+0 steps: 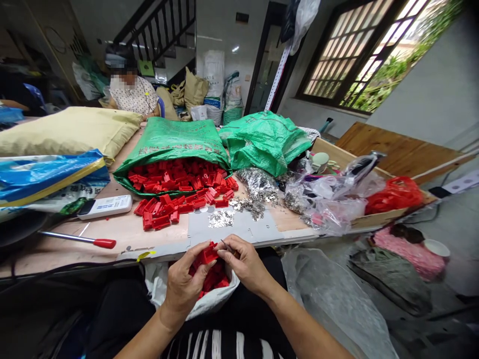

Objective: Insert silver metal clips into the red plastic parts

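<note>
My left hand (183, 281) grips a small red plastic part (206, 256) between thumb and fingers, low over my lap. My right hand (243, 264) pinches a thin metal pin (228, 246) at its fingertips, with the tip touching or very near the red part. Below both hands, a white plastic bag (220, 294) holds more red parts (213, 279). Farther off on the table, a green woven sack (172, 144) spills a heap of red plastic parts (175, 182). Small silver metal pieces (220, 218) lie scattered just beyond the table's near edge.
A person (132, 92) sits across the table. A red-handled tool (105, 243) and a white remote control (105, 207) lie at the left, beside a blue sack (48, 174). A wooden tray (374, 219) of plastic bags stands at the right.
</note>
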`<state>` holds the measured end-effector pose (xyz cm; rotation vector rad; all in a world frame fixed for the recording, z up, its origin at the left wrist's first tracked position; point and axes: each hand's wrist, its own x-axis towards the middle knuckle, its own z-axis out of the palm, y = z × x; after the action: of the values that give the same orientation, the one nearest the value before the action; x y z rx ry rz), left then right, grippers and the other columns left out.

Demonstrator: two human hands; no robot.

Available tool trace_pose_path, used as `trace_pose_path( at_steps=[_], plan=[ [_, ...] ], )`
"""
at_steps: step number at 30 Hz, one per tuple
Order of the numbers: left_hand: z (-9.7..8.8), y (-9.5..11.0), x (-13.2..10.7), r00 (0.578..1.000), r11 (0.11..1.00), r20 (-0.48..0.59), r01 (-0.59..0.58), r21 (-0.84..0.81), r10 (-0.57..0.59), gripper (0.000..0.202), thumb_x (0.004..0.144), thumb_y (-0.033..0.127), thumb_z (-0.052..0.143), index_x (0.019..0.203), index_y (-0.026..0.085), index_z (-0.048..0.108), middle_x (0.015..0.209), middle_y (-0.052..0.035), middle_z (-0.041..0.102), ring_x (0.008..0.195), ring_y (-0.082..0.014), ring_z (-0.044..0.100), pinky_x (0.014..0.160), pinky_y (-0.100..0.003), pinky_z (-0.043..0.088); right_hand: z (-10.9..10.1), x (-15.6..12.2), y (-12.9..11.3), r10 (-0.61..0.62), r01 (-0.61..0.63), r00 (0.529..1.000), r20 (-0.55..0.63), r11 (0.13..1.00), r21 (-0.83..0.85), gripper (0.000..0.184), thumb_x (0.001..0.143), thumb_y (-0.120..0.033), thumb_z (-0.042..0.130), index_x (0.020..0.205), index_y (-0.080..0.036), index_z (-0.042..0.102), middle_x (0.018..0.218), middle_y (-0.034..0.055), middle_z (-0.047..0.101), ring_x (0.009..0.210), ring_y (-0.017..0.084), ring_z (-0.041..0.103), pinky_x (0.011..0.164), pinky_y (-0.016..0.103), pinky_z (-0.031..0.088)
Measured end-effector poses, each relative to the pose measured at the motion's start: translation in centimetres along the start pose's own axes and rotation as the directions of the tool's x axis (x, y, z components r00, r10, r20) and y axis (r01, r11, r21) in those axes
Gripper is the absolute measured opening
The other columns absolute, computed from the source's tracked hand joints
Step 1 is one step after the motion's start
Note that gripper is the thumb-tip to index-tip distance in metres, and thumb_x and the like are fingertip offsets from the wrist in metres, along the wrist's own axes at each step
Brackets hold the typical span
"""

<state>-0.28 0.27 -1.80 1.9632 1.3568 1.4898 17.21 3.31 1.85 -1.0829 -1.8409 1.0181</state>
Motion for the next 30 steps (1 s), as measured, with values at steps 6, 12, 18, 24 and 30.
trace_pose_path(
  at_steps=[6,12,18,24,30],
  plan=[
    [-0.1,0.4,0.1,1.0,0.999,-0.004,-0.029,0.026,0.029,0.033,0.084,0.02,0.062,0.117,0.022,0.06,0.106,-0.0042,0.073,0.093,-0.0179,0.071,0.084,-0.026,0.057,-0.7,-0.1,0.6,0.152,-0.143,0.988,-0.024,0.963,0.228,0.021,0.086,-0.038,0.059,0.088,-0.017,0.062,0.078,-0.001,0.055,0.069,0.011,0.05,0.066,0.024,0.04],
    [-0.3,1.0,0.4,0.996,0.995,0.015,-0.084,0.049,0.084,0.033,0.083,0.019,0.063,0.115,0.022,0.062,0.105,-0.0046,0.074,0.092,-0.0179,0.071,0.084,-0.025,0.057,-0.1,0.0,0.6,0.228,-0.233,0.972,0.054,0.909,0.346,0.03,0.077,-0.042,0.069,0.082,-0.018,0.052,0.072,-0.0041,0.051,0.065,0.01,0.047,0.063,0.022,0.039],
    [-0.3,1.3,-0.2,0.991,0.995,0.082,-0.103,0.019,0.101,0.031,0.082,0.015,0.06,0.111,0.023,0.065,0.103,-0.0047,0.075,0.091,-0.0203,0.072,0.083,-0.029,0.058,0.9,-0.2,2.2,0.235,-0.284,0.957,0.168,0.872,0.397,0.039,0.071,-0.046,0.073,0.08,-0.019,0.047,0.067,-0.0065,0.047,0.058,0.008,0.041,0.055,0.021,0.034],
    [-0.8,0.9,-1.1,0.986,0.996,0.149,-0.06,-0.06,0.068,0.033,0.079,0.014,0.062,0.111,0.024,0.065,0.101,-0.0029,0.075,0.09,-0.0188,0.072,0.08,-0.025,0.058,1.9,-1.6,2.8,0.26,-0.373,0.925,0.279,0.764,0.526,0.044,0.07,-0.048,0.074,0.082,-0.02,0.043,0.063,-0.0086,0.044,0.049,0.005,0.033,0.047,0.019,0.026],
    [-1.4,0.8,-1.7,0.971,0.992,0.238,0.013,-0.125,0.017,0.031,0.08,0.017,0.063,0.11,0.024,0.065,0.106,-0.0044,0.074,0.095,-0.02,0.071,0.082,-0.028,0.057,2.2,-2.8,2.3,0.286,-0.471,0.879,0.382,0.642,0.605,0.05,0.068,-0.049,0.076,0.095,-0.019,0.046,0.064,-0.0095,0.043,0.047,0.003,0.031,0.044,0.019,0.019]
  ],
)
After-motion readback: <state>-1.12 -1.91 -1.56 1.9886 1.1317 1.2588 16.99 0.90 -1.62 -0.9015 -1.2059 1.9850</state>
